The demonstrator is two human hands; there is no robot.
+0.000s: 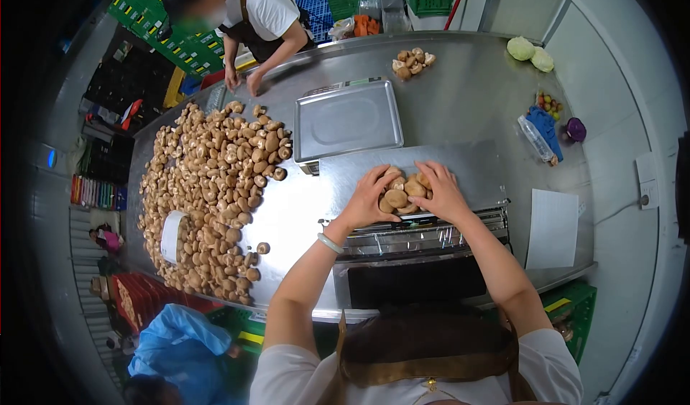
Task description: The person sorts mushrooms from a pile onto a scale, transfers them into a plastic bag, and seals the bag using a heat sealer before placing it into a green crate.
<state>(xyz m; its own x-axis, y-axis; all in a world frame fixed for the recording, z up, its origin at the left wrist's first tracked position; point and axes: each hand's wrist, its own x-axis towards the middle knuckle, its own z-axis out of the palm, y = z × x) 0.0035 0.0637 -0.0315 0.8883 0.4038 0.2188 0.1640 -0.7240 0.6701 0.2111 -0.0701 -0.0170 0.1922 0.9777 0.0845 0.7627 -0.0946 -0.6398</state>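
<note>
At the far left, below the tabletop's edge, lies a blue plastic bag (180,340). Above it, a large heap of brown mushrooms (208,182) spreads over the left part of the steel tabletop (474,96), with a white roll (171,236) lying in the heap near its front edge. Beyond the heap, green crates (180,42) carry pale markings too small to read. A co-worker (266,10) in a white shirt and dark apron leans over with both hands at the tabletop's far edge.

Just right of the heap sits a scale with an empty steel tray (347,120). A strip of keys and a display runs along its far side, and the print there is too small to read.

In front of the scale, the left hand (366,200), with a pale bracelet (330,243) on its wrist, and the right hand (442,193) cup a cluster of mushrooms (402,193) from either side, fingers curled against it. The cluster rests on the flat steel plate (474,171) of a machine.

Further right, at the far side, lie a small heap of mushrooms (412,61) and two pale green cabbages (530,51). Near the right edge are a blue glove (545,126) and a purple object (576,129). A white sheet (551,227) lies nearer; no writing on it can be read.
</note>
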